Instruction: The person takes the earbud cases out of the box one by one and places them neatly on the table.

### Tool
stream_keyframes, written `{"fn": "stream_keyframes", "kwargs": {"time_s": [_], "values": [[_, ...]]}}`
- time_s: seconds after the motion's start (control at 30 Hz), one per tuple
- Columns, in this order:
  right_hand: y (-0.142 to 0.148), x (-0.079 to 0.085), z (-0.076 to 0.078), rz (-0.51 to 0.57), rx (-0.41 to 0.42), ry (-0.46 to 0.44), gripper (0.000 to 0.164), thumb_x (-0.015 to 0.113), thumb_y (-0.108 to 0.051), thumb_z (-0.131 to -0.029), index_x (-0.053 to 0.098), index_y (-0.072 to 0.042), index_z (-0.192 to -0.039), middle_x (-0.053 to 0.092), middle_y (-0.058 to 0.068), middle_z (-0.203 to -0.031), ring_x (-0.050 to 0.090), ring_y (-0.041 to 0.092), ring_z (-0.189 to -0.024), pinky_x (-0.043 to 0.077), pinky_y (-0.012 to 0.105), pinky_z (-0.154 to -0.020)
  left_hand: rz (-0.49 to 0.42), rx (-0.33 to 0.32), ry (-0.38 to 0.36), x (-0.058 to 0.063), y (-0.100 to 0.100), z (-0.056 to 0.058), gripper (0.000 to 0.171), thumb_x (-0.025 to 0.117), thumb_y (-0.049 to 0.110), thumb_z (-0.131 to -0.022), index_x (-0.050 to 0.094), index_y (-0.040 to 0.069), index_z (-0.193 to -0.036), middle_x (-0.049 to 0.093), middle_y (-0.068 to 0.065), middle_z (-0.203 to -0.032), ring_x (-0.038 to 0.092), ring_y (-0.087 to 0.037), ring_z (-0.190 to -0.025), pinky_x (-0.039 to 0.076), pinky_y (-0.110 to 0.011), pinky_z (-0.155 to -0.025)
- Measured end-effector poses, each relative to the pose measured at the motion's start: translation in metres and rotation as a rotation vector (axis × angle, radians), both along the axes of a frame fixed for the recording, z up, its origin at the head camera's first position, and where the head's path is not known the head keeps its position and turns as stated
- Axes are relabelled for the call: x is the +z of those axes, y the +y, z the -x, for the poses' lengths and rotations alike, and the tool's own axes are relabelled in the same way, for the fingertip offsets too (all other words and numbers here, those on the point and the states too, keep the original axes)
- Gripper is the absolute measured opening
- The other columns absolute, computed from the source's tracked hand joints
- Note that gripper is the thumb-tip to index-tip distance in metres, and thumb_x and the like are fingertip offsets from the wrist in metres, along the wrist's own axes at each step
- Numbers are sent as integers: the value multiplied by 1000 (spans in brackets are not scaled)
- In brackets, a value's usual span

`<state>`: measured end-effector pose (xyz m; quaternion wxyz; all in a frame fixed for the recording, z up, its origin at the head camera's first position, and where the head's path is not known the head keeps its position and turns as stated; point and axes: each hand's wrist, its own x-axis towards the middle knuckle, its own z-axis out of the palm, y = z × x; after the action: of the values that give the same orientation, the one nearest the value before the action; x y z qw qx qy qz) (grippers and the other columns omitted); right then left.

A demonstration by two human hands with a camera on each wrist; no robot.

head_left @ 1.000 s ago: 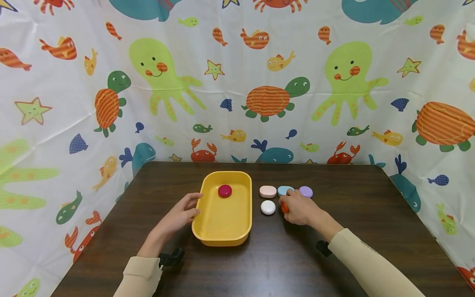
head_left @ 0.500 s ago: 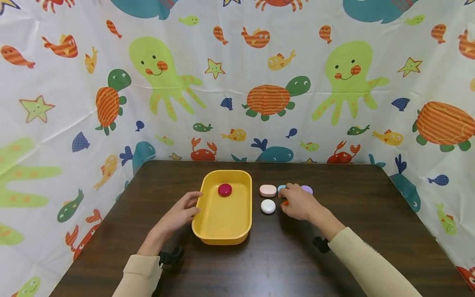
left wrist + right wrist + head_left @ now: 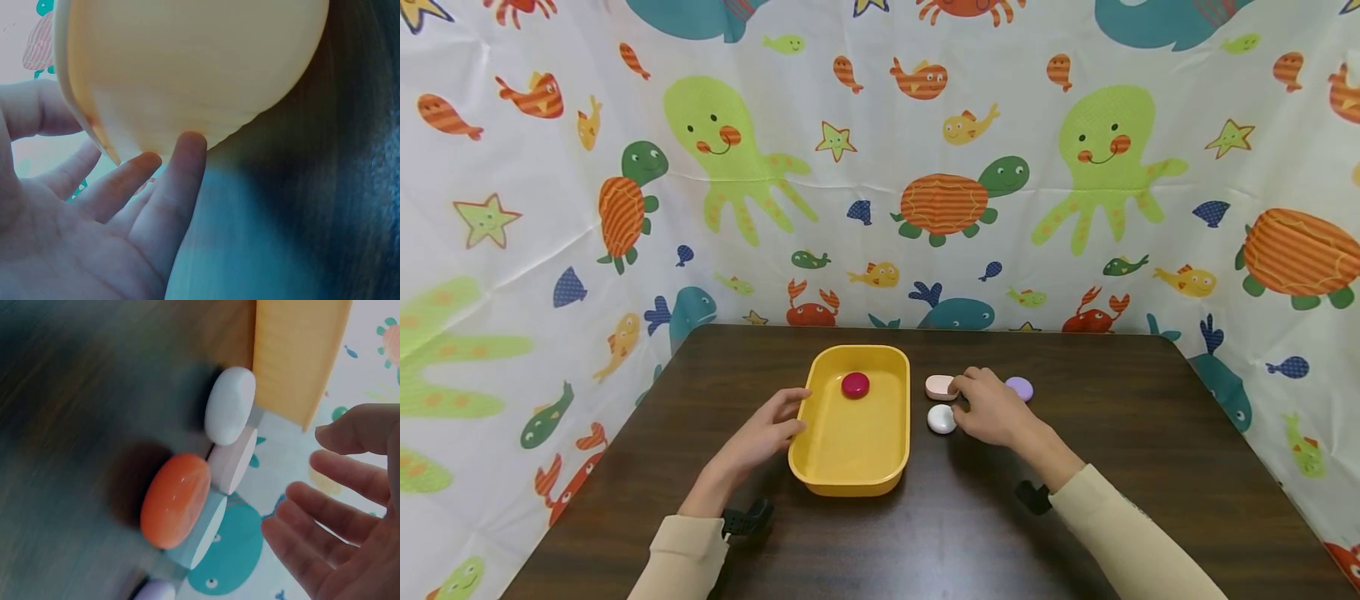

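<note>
My left hand [image 3: 775,425] touches the left side of a yellow plastic tub [image 3: 850,450], fingertips at its rim. In the left wrist view its fingers [image 3: 178,181] lie against the tub's wall. Inside the tub is a dark red round soap bar [image 3: 855,385]. Over the soap bars on the table, my right hand [image 3: 996,410] hovers with loosely bent fingers and nothing held. Nearest its fingertips are a white soap bar [image 3: 942,419] and a pink one [image 3: 938,387]. The orange soap bar [image 3: 176,501] and light blue soap bar [image 3: 200,531] are hidden beneath it in the head view.
A purple soap bar [image 3: 1020,387] lies right of my right hand. The dark wooden table [image 3: 1120,400] ends at a curtain [image 3: 865,208] printed with sea animals, which stands behind and on the left.
My right hand has moved left from over the orange and blue soap bars toward the white and pink ones. The left hand and tub have stayed in place.
</note>
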<state>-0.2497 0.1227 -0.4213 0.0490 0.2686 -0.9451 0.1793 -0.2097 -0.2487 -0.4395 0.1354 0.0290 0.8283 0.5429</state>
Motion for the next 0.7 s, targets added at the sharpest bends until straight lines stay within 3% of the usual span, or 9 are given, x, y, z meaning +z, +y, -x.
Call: {"fn": "stream_keyframes", "kwargs": {"time_s": [0.17, 0.7], "values": [[-9, 3, -1, 18, 5, 9, 24, 68, -18, -89, 72, -7, -110, 65, 9, -105, 57, 27, -99, 54, 44, -84, -3, 3, 6, -1, 0, -1, 58, 57, 15, -99, 33, 10, -152, 35, -22, -160, 46, -41, -137, 45, -54, -108], [-39, 16, -2, 99, 41, -20, 22, 66, -20, -94, 72, -8, -112, 66, 11, -112, 56, 26, -101, 55, 43, -89, 14, 7, 2, -1, 0, 0, 57, 56, 14, -100, 35, 10, -152, 35, -24, -159, 45, -42, -138, 46, -55, -106]]}}
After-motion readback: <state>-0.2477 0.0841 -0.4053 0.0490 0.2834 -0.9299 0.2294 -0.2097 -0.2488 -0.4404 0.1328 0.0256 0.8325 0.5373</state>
